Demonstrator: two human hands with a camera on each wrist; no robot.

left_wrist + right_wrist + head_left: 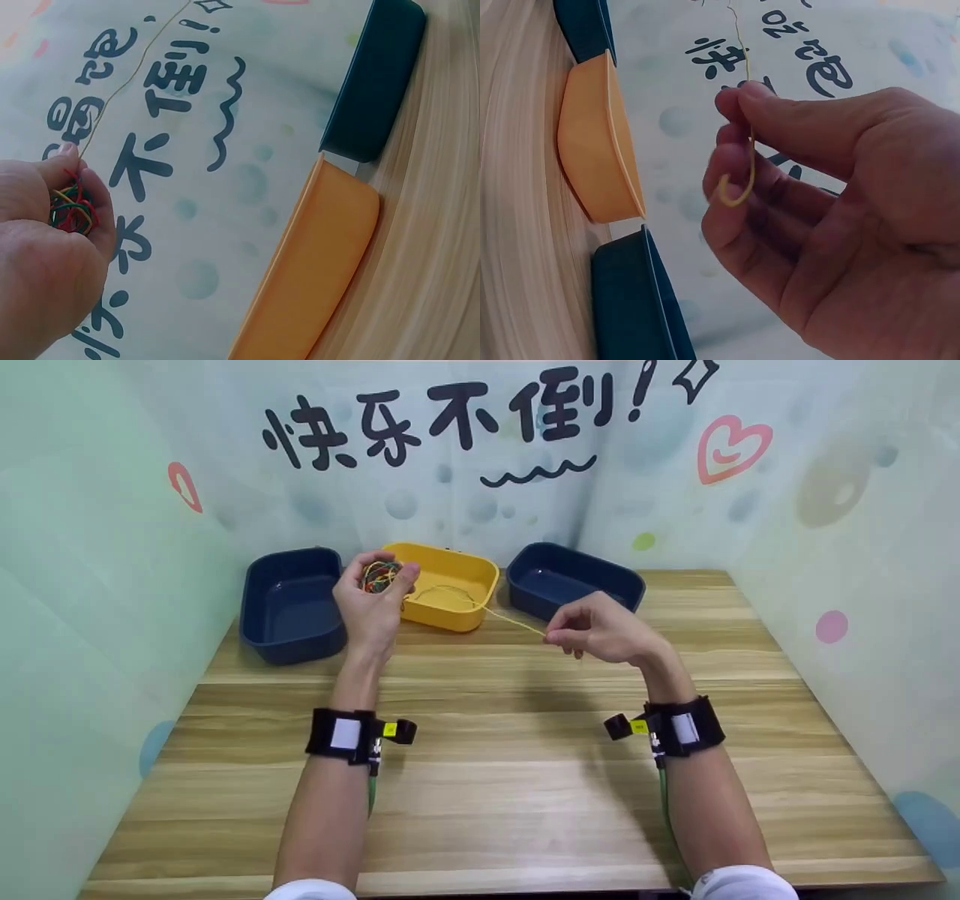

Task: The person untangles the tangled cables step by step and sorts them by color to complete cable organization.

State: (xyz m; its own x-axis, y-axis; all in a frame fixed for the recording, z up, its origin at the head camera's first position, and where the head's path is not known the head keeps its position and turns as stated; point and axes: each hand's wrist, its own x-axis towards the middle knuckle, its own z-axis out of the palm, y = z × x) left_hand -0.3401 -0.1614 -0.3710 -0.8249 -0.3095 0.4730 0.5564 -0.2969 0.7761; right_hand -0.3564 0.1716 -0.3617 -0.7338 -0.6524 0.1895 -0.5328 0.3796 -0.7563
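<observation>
The table's [487, 780] near edge runs just below the forearms; its left side follows the left panel [97, 585], its right side the right panel [847, 532], and its far side reaches the printed backdrop [450, 521]. A broad stretch of bare wood grain lies between the two forearms, and another spreads from the right forearm to the right edge. On the far side, the row of boxes and the backdrop leave little room beyond the hands.

The left blue box [292, 651] sits far left, near the left panel, its inner floor showing. Just right of it, the yellow box [442, 619] has its left end hidden by the left hand [371, 615]. The right blue box [529, 601] lies right of the yellow one, slanted, its near right part behind the right hand [604, 628].

The ball of multicoloured thread [380, 576] is held up in the left hand, fingers and thumb curled round it. From it a yellow strand [514, 622] passes in the air across the view of the yellow box to the right hand, whose thumb and forefinger pinch it. The strand's hooked loose end hangs by that hand's other fingers.
</observation>
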